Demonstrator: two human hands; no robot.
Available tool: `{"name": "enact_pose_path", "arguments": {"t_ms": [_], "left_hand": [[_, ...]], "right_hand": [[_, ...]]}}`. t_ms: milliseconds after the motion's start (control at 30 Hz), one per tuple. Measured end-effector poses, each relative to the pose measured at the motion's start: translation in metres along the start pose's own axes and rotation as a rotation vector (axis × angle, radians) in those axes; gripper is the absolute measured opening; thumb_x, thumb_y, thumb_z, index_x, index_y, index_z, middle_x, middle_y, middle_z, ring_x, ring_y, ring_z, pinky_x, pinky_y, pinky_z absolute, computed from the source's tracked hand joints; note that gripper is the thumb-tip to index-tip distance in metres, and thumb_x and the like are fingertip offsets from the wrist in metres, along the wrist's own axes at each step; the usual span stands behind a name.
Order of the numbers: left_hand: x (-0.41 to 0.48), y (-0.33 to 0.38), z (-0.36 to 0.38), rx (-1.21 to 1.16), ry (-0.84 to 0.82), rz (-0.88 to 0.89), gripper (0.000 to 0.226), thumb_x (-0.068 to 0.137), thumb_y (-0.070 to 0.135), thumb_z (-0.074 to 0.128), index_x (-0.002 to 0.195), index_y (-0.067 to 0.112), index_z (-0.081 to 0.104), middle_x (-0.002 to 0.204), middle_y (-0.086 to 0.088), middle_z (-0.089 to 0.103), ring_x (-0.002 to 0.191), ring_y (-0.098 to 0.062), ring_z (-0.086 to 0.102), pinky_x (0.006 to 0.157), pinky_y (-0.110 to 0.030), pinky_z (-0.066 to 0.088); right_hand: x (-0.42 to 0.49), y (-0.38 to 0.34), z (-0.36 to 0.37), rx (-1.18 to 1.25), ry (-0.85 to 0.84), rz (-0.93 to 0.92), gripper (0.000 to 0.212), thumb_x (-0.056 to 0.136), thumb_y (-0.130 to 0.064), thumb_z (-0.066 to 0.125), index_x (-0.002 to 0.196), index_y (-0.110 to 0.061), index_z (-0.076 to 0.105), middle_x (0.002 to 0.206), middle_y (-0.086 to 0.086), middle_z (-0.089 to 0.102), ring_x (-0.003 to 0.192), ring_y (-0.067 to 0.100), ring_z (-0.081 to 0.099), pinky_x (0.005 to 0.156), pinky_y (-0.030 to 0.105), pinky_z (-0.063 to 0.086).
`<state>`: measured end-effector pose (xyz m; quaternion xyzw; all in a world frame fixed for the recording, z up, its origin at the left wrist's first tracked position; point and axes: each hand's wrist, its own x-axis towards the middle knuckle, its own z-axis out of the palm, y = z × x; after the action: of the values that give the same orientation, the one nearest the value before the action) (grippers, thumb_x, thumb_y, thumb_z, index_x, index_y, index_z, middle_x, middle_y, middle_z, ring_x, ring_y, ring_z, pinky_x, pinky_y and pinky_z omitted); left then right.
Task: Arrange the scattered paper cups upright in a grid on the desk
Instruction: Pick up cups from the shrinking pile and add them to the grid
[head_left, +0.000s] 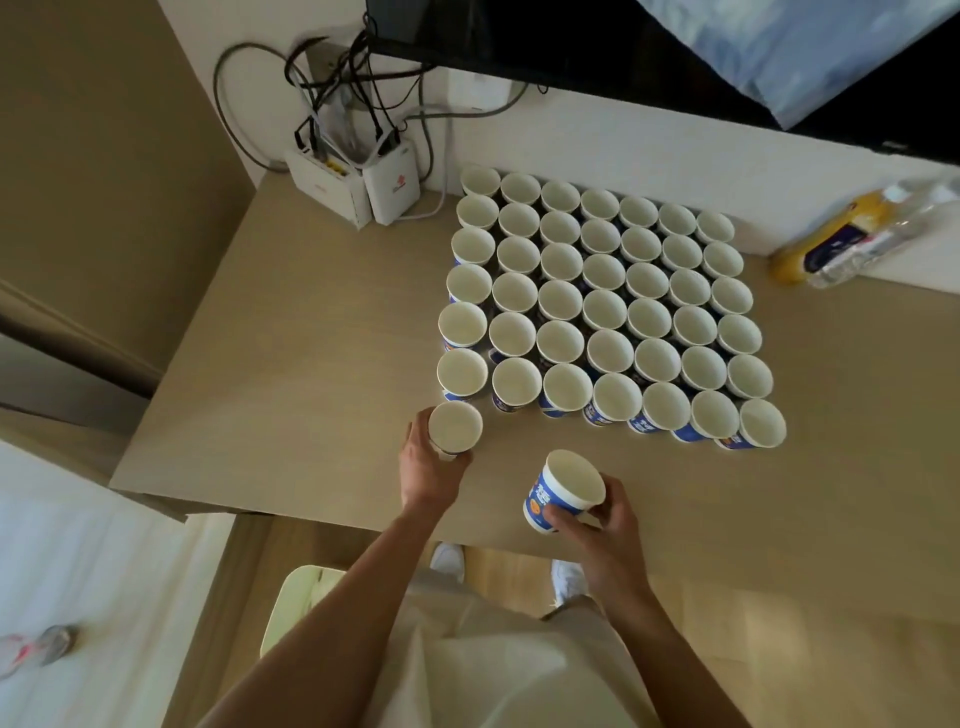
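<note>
Several blue-and-white paper cups (605, 306) stand upright in a tight grid on the beige desk (322, 332). My left hand (426, 467) grips one upright cup (454, 427) just below the grid's near left corner, close to the corner cup (461, 371). My right hand (605, 519) holds another cup (563, 488) from below, tilted a little, above the desk's front part, apart from the grid.
Two white router boxes (358, 184) with tangled cables sit at the desk's back left. A plastic bottle (857, 236) lies on the white ledge at the right. A dark screen (597, 47) hangs above. The desk's front edge runs just below my hands.
</note>
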<state>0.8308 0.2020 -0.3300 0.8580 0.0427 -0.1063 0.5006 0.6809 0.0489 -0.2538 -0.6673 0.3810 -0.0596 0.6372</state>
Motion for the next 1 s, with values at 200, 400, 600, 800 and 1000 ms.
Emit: {"name": "enact_pose_path", "arguments": {"t_ms": [200, 400, 600, 800, 1000], "left_hand": [[0.005, 0.000, 0.001, -0.008, -0.005, 0.012, 0.064, 0.064, 0.009, 0.086, 0.121, 0.014, 0.058, 0.110, -0.004, 0.065, 0.096, -0.028, 0.061, 0.076, -0.029, 0.042], [0.005, 0.000, -0.001, -0.022, -0.022, 0.008, 0.070, 0.063, 0.009, 0.088, 0.125, 0.012, 0.056, 0.118, -0.005, 0.064, 0.100, -0.026, 0.062, 0.081, -0.035, 0.050], [0.003, -0.009, -0.013, 0.012, -0.081, -0.036, 0.087, 0.061, 0.011, 0.092, 0.135, 0.010, 0.047, 0.129, -0.008, 0.056, 0.109, -0.027, 0.059, 0.090, -0.036, 0.049], [-0.006, -0.009, -0.040, 0.005, -0.143, -0.042, 0.095, 0.063, 0.014, 0.094, 0.142, 0.013, 0.042, 0.137, -0.006, 0.050, 0.108, -0.018, 0.053, 0.094, -0.040, 0.051], [-0.017, -0.001, -0.058, -0.008, -0.140, 0.011, 0.092, 0.064, 0.018, 0.094, 0.142, 0.017, 0.044, 0.135, 0.001, 0.051, 0.111, -0.016, 0.054, 0.083, -0.028, 0.046]], "right_hand": [[-0.003, 0.005, 0.000, -0.015, 0.000, 0.012, 0.065, 0.058, -0.026, 0.087, 0.117, -0.016, 0.061, 0.113, 0.004, 0.069, 0.102, 0.013, 0.068, 0.071, 0.019, 0.055], [-0.006, 0.011, 0.002, -0.031, 0.012, 0.037, 0.073, 0.051, -0.037, 0.087, 0.117, -0.019, 0.061, 0.114, 0.002, 0.069, 0.105, 0.017, 0.067, 0.072, 0.021, 0.056], [0.002, 0.011, 0.012, -0.034, 0.022, 0.026, 0.063, 0.061, -0.015, 0.090, 0.116, -0.018, 0.060, 0.112, 0.001, 0.067, 0.104, 0.013, 0.066, 0.072, 0.018, 0.055], [0.034, 0.006, 0.040, -0.077, 0.026, -0.039, 0.060, 0.070, 0.003, 0.086, 0.117, -0.014, 0.053, 0.108, -0.001, 0.063, 0.093, 0.006, 0.064, 0.069, 0.013, 0.051], [0.065, 0.012, 0.064, -0.137, 0.037, -0.083, 0.063, 0.069, 0.003, 0.086, 0.118, -0.013, 0.050, 0.107, -0.003, 0.063, 0.094, 0.012, 0.063, 0.067, 0.010, 0.050]]}}
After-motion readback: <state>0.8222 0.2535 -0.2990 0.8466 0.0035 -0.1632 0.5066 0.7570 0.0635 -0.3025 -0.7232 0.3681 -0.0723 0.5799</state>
